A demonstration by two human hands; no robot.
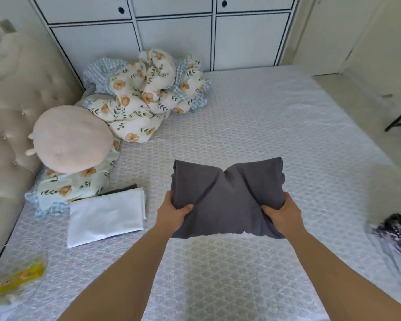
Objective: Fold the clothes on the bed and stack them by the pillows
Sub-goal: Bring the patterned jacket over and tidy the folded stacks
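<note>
We hold the folded grey garment (227,195), soft and sagging mid-bed, left hand (174,213) and right hand (281,214) clamped on its near corners.

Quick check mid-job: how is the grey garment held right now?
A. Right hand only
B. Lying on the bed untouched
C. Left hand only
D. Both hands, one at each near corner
D: the left hand and the right hand each grip a near corner of the folded grey garment, holding it over the bed.
</note>
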